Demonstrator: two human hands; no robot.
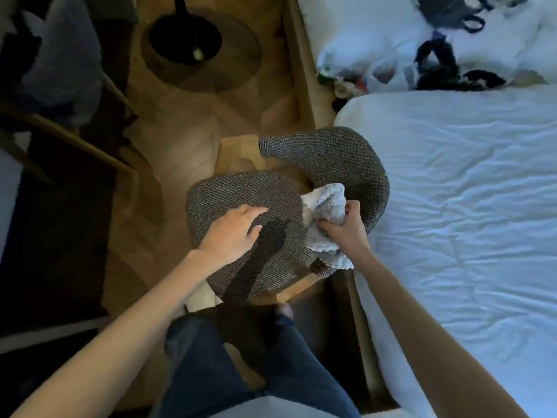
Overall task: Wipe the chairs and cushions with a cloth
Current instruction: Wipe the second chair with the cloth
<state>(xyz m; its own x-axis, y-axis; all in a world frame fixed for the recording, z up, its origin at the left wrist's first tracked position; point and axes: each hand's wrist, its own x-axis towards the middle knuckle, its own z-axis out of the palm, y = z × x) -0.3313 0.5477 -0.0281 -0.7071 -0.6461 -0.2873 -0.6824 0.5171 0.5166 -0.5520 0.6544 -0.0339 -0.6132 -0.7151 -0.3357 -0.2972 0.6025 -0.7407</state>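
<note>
Closest to the camera, a person's legs in jeans (pixel 211 357) stand right at the front edge of a chair (pixel 280 254). Just beyond them the left hand (pixel 232 233) lies flat on the woven seat (pixel 238 191), fingers straight and a little spread, pressing down and holding nothing; I judge it is steadying the chair. Beside it the right hand (pixel 343 227) has its fingers curled tight round a bunched pale cloth (pixel 324 203). The cloth sits at the back edge of the seat, where the seat meets the curved woven backrest (pixel 340 158), and seems to touch both.

By my reading the job is partway through on this one chair, with the wiping now at the join of seat and back. A darker streak runs down the seat under the left forearm; whether it is damp or only shadow I cannot tell, so nothing shows how much has been wiped. The backrest and the wooden frame likely remain. No cushion can be picked out for certain, so that part looks yet to come.

Further right a bed (pixel 452 191) with white sheets runs alongside the chair, with dark clothes (pixel 437 55) heaped at its far end. Beyond the chair, a round black stand (pixel 185 40) sits on the wooden floor (pixel 187 122)
</note>
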